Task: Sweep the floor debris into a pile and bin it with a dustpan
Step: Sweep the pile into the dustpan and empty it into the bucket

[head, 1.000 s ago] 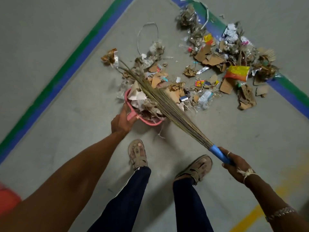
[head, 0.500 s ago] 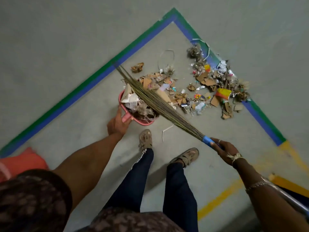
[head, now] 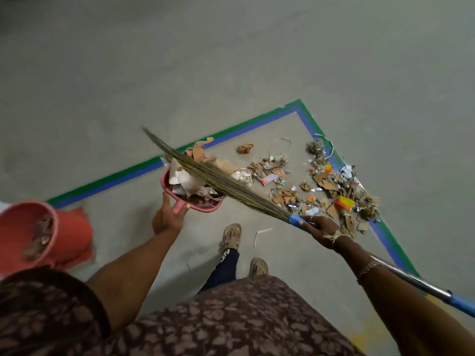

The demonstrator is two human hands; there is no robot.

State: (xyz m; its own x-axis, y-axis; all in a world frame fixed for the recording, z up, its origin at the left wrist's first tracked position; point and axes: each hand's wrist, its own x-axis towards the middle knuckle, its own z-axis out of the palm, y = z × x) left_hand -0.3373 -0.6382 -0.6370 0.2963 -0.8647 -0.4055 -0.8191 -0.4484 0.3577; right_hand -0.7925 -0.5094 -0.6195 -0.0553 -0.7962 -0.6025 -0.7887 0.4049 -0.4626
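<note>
My left hand (head: 167,217) grips the handle of a pink dustpan (head: 205,205) that is lifted off the floor and heaped with paper and cardboard scraps. My right hand (head: 317,228) holds the blue neck of a grass broom (head: 221,179), whose bristles lie across the top of the loaded pan. A spread of debris (head: 323,186), made of cardboard bits, foil and wrappers, lies on the grey floor to the right. A red bin (head: 23,222) with some scraps inside stands at the left edge.
Blue and green tape lines (head: 231,133) form a corner on the floor around the debris. A red sheet (head: 77,227) lies beside the bin. My sandalled feet (head: 232,236) stand just behind the pan. A single white strip (head: 259,233) lies near my foot.
I have straightened up, so the floor looks farther away. The loaded dustpan has risen off the floor and moved left with the broom laid over it. The red bin has come into view.
</note>
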